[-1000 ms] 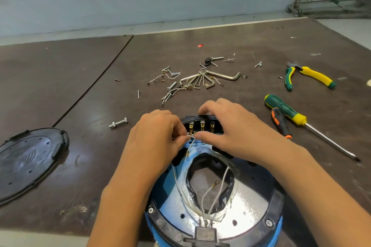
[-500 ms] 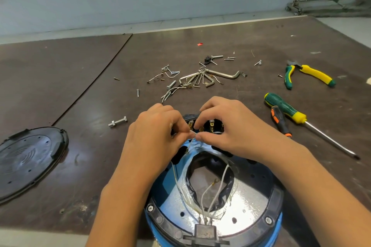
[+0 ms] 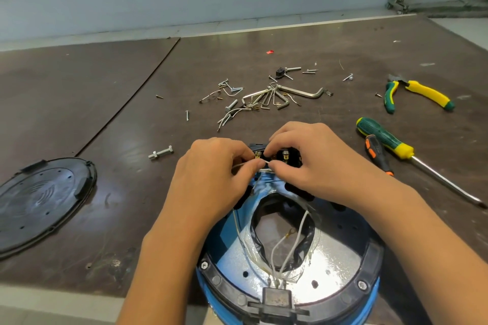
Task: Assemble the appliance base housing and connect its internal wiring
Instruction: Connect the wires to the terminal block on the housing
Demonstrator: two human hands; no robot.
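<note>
Both hands pinch one thin white wire (image 3: 267, 164) between thumb and fingertip, left hand (image 3: 211, 179) and right hand (image 3: 311, 163) meeting tip to tip at the far edge of the blue appliance base (image 3: 287, 258). Just beyond that pinch sits the black terminal block (image 3: 286, 157) with brass tabs showing. More white wires loop through the base's open centre. Right of the base lie two screwdrivers (image 3: 388, 144); left of it, the black cover plate (image 3: 39, 203); beyond it, scattered screws and hex keys (image 3: 266, 100).
</note>
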